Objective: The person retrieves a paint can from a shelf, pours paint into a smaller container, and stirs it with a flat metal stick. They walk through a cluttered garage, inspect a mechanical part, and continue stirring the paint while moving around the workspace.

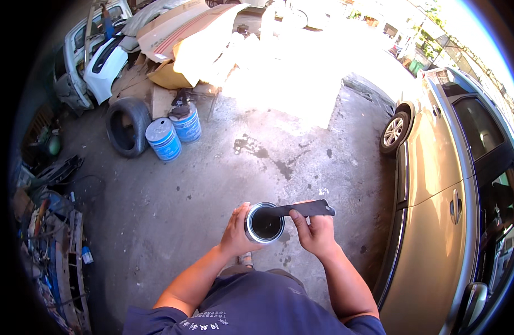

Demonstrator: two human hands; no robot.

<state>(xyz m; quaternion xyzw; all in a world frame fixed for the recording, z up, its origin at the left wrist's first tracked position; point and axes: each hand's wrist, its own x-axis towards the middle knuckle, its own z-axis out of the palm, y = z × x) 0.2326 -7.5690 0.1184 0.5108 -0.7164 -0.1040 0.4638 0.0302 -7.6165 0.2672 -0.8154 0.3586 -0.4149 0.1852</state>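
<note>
From above, a person in a dark blue shirt (262, 298) stands on a stained concrete floor (156, 223), both forearms reaching up from the lower edge. The left hand (234, 230) is curled around the left side of an open, round metal can (268, 240), which is held in front of the body, just below the centre of the view. The can has a shiny rim and a dark inside. The right hand (314, 230) grips a flat, dark strip (317, 208) between thumb and fingers; the strip lies nearly level, its left end at the can's mouth and its right end sticking out past the hand. How far it dips into the can is hard to tell. Along the right side stands a gold car (430, 240), its front door handle and one wheel (395, 132) showing. Ahead and to the left, a loose black tyre (140, 123) stands beside two blue drums (176, 134). Beyond them lie large sheets of cardboard (176, 28), near a white car body panel (105, 75). Bright sunlight washes out the floor farther off.
</note>
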